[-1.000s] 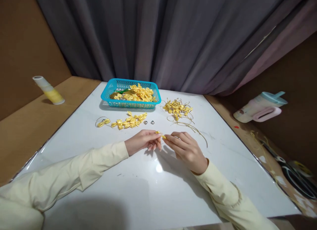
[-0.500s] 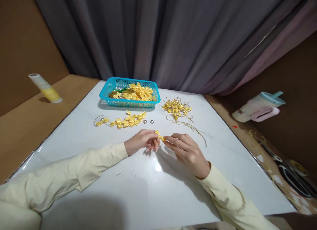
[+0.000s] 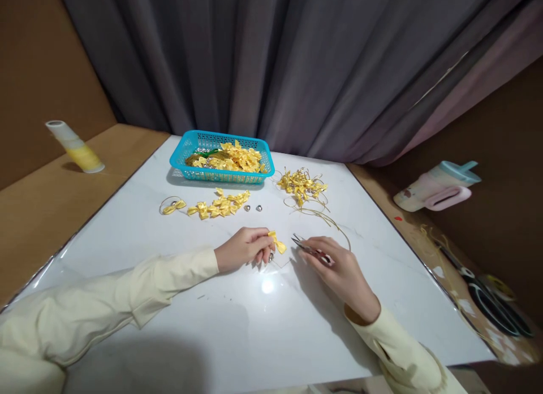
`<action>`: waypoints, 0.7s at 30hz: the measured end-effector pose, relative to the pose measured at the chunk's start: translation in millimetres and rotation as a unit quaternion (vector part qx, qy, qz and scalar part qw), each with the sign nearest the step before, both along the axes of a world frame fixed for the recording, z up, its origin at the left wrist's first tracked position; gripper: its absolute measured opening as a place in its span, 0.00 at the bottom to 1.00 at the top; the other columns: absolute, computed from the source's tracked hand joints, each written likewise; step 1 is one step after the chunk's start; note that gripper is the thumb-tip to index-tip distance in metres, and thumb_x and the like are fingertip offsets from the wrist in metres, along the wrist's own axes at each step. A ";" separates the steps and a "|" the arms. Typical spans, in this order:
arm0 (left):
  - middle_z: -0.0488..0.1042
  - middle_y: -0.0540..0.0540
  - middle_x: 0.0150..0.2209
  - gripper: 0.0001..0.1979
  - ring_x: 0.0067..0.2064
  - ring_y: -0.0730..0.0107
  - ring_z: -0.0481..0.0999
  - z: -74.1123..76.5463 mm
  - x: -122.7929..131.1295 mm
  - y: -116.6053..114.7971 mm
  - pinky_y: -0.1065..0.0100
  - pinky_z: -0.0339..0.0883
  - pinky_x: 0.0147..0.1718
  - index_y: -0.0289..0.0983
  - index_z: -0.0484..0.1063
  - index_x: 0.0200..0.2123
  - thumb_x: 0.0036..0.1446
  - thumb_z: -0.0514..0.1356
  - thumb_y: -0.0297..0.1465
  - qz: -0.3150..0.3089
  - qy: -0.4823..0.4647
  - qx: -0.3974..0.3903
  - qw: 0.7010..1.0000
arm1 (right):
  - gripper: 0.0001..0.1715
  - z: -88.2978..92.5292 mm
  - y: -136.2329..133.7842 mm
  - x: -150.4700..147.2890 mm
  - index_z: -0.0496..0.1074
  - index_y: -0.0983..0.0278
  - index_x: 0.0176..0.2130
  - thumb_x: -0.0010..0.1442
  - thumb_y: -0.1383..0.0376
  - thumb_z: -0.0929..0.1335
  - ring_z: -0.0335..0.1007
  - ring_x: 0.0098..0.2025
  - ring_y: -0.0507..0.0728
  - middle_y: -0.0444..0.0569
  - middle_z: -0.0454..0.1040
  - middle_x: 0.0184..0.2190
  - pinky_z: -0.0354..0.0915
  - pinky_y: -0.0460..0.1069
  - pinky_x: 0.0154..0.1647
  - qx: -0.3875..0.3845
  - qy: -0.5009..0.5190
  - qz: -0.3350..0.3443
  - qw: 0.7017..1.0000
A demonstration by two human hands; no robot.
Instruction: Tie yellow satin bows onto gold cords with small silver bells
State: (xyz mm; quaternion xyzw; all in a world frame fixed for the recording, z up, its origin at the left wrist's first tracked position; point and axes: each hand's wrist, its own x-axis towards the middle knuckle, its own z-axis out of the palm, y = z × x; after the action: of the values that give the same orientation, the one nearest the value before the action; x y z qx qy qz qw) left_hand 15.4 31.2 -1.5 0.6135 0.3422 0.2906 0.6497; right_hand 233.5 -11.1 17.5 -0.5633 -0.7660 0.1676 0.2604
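Note:
My left hand (image 3: 244,249) rests on the white table (image 3: 237,320) with its fingers pinched on a small yellow ribbon bow (image 3: 277,243). My right hand (image 3: 339,267) lies just to the right, a short gap from the bow, closed on small metal scissors (image 3: 309,248) whose tips point left toward the bow. Both arms wear pale yellow sleeves.
A blue basket (image 3: 222,157) of yellow bows stands at the back. A row of loose bows (image 3: 212,205), two small silver bells (image 3: 253,208) and a heap of bows with gold loops (image 3: 302,185) lie before it. A spool (image 3: 75,147) stands left, a pink jug (image 3: 436,185) right.
My right hand has let go of the bow, drawn back to the right and now grips scissors. My left hand keeps the bow, lowered toward the table.

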 end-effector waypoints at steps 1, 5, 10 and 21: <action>0.68 0.50 0.18 0.14 0.18 0.81 0.60 -0.1 -0.2 -0.2 0.76 0.53 0.17 0.33 0.64 0.24 0.58 0.51 0.34 -0.002 0.002 0.001 1.000 | 0.17 -2.3 1.3 3.8 0.73 0.66 0.42 0.58 0.59 0.64 0.68 0.41 0.60 0.56 0.72 0.40 0.67 0.53 0.39 0.050 -0.049 -0.001 0.998; 0.68 0.50 0.19 0.14 0.18 0.80 0.60 -1.4 -0.9 -0.6 0.75 0.53 0.18 0.33 0.64 0.24 0.58 0.51 0.35 -0.009 -0.001 0.012 1.000 | 0.17 -11.1 8.0 9.1 0.68 0.68 0.47 0.61 0.63 0.60 0.66 0.42 0.61 0.58 0.70 0.42 0.66 0.55 0.41 0.113 -0.239 0.031 0.964; 0.69 0.49 0.20 0.13 0.19 0.80 0.61 0.1 -0.7 -0.9 0.75 0.55 0.18 0.32 0.65 0.24 0.57 0.52 0.34 -0.015 0.005 0.011 1.000 | 0.14 -17.5 18.8 7.3 0.70 0.70 0.34 0.61 0.73 0.57 0.66 0.34 0.60 0.57 0.71 0.33 0.62 0.52 0.32 0.121 -0.394 0.045 0.910; 0.71 0.48 0.21 0.13 0.20 0.78 0.66 -0.2 -0.2 -3.2 0.76 0.61 0.20 0.33 0.66 0.23 0.57 0.52 0.34 -0.018 0.023 0.059 0.998 | 0.19 21.9 -22.0 -19.9 0.64 0.64 0.36 0.59 0.51 0.61 0.51 0.18 0.48 0.39 0.59 0.18 0.52 0.44 0.18 -0.197 0.250 -0.094 0.943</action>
State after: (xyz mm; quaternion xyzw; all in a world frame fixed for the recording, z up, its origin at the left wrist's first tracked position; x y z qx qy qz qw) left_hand 15.2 28.0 -1.7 0.6634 0.3279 0.2842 0.6096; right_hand 213.7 -33.2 39.4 -0.6128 -0.5718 0.4251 0.3417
